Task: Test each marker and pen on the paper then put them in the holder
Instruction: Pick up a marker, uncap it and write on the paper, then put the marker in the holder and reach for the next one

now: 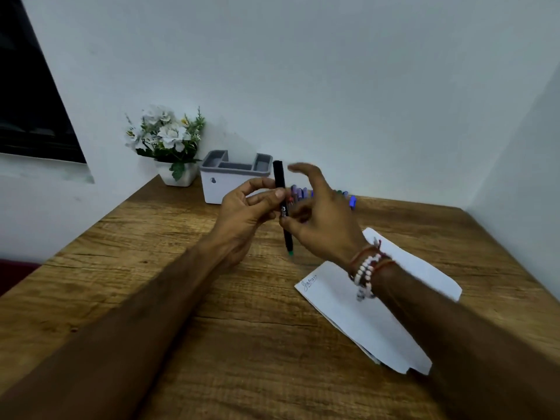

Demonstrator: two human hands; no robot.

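My left hand pinches a black marker held nearly upright above the table, its green end pointing down. My right hand is beside it, thumb touching the marker's barrel, the other fingers spread and blurred. Behind my hands stands the white holder with a grey compartment top. A row of several pens and markers lies on the table right of the holder, partly hidden by my right hand. White paper lies under my right wrist, with one scribble near its left corner.
A white pot of artificial flowers stands left of the holder against the wall. The wooden table meets walls at the back and right. A dark window sits at the upper left.
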